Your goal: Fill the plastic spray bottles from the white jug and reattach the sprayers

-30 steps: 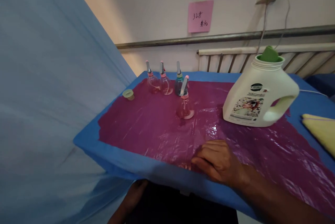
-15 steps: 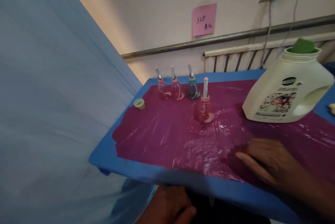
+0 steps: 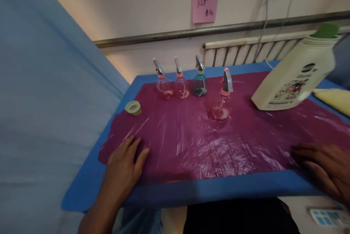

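Note:
My left hand (image 3: 124,161) rests on the purple plastic sheet (image 3: 175,135) at the table's left, fingers spread and holding nothing. Over at the right edge, my right hand (image 3: 324,166) lies on the sheet with its fingers stretched out. Beyond my left hand sits a pale green cap (image 3: 133,108). Clear spray bottles with pink collars (image 3: 164,88) (image 3: 181,87) stand at the back beside a teal spray bottle (image 3: 199,83). Another pink-collared spray bottle (image 3: 221,106) stands closer to me. A large cream detergent jug (image 3: 296,75), uncapped with a green spout, stands beyond my right hand.
A blue cover (image 3: 175,192) shows around the sheet. A light blue curtain (image 3: 46,110) hangs along the left. Behind the table are a pipe (image 3: 169,36), a radiator (image 3: 240,42) and a cable. Something yellow (image 3: 333,99) lies at the right.
My left hand has come up from below the table edge onto the sheet and opened. My right hand has moved right. The view has shifted, showing the yellow thing more fully.

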A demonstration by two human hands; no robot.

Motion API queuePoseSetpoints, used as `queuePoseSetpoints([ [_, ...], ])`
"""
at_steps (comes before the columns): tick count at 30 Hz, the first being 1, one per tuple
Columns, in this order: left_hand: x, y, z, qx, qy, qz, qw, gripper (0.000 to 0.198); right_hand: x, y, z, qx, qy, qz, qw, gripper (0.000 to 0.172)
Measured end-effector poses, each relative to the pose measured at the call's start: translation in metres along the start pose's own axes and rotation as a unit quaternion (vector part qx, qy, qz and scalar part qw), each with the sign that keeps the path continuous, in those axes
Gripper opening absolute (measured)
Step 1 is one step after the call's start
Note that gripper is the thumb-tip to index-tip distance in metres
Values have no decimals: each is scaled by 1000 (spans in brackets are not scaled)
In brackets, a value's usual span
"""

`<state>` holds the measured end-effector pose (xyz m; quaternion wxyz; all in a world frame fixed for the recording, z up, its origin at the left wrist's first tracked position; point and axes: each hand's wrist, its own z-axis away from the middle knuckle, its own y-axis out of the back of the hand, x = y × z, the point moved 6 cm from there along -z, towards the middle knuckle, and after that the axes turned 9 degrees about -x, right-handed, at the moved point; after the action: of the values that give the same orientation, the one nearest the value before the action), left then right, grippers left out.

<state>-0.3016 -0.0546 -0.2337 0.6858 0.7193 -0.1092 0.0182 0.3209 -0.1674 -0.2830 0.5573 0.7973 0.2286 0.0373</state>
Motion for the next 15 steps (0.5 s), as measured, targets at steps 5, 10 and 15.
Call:
queuePoseSetpoints([
  [5,-29,15,17,78,14,42,996,71,-19,13,-16,-13,10,43,999,28],
  [10,-23,26,30,114,21,100,988,54,-31,15,-27,-2,23,87,996,29],
  [15,-45,12,32,83,11,112,990,45,-32,13,-33,-17,5,63,998,33],
])
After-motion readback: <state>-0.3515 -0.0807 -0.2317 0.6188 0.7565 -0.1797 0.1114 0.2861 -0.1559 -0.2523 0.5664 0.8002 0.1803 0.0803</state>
